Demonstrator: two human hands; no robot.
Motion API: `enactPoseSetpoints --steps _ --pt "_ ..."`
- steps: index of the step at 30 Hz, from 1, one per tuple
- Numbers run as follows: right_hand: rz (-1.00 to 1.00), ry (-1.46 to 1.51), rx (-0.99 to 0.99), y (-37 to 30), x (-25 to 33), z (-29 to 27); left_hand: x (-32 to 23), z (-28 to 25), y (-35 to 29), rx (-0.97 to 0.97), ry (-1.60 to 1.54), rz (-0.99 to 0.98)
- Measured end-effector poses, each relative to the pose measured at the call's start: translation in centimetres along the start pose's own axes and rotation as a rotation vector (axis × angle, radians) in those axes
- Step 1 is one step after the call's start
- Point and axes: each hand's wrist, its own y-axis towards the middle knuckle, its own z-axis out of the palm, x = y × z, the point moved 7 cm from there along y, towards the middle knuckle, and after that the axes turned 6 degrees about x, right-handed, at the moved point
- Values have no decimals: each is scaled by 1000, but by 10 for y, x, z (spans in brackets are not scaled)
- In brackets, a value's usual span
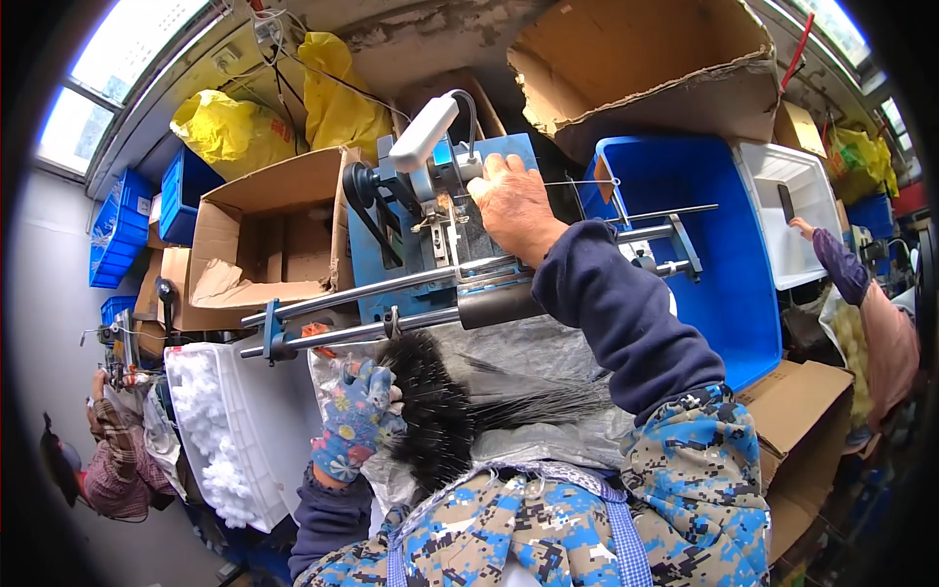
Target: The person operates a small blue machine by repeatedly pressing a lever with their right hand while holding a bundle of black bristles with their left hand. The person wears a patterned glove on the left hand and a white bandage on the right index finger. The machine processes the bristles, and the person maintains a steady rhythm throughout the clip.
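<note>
My right hand (514, 210), bare, bends its fingers over the front of a blue bench machine (377, 289). A thin metal wire (582, 183) runs through this hand, with a small loop at its right end. Left of the fingers are the machine's small metal clamp parts (440, 235). My left hand (357, 411) wears a flowered fabric glove with bare fingertips. Its fingers are curled against a heap of black-bristled wire brushes (425, 406); what they pinch is hidden. The thin stems (538, 399) of the heap point right across a grey plastic sheet (528, 344).
Two steel rails (381, 286) cross in front of the machine. At right stands a deep blue bin (685, 254); at left, a white tub (254, 430) with white fluffy pieces. Open cardboard boxes (269, 235) surround the bench. Other people (122, 460) work at both sides.
</note>
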Motion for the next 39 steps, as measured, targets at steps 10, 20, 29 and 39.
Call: enactPoseSetpoints --steps 10,20,29,39 --pt "-18 -39 103 6 5 14 -50 -15 -1 -110 424 253" --pt "-27 -37 157 8 5 17 -66 -21 -3 -208 190 316" --pt "-59 26 102 8 2 19 -74 -20 -10 -197 226 341" --pt "-70 46 86 7 2 15 -98 -83 -34 -759 -641 490"
